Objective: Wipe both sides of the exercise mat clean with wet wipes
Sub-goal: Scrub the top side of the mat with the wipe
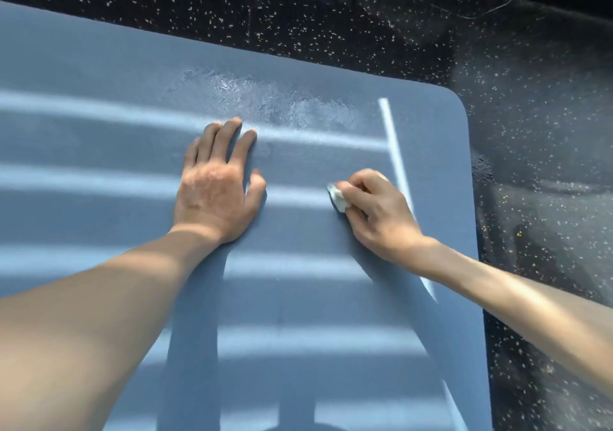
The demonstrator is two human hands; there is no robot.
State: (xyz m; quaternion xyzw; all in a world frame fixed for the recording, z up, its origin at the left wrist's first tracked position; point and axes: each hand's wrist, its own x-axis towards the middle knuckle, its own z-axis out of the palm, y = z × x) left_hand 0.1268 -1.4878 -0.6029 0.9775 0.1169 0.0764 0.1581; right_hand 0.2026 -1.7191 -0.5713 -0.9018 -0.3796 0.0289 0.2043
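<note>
A blue exercise mat point(99, 138) lies flat on the floor and fills most of the view, its rounded far right corner showing. My left hand point(217, 185) rests palm down on the mat with straight fingers. To its right, my right hand point(374, 210) grips a small crumpled white wet wipe point(337, 197) and holds it against the mat. A shiny wet patch point(282, 102) spreads across the mat just beyond both hands. Bright stripes of light cross the mat's surface.
Black speckled rubber flooring point(331, 15) surrounds the mat at the far side and on the right. A thin loose thread or wire point(431, 4) lies on the floor at the far right.
</note>
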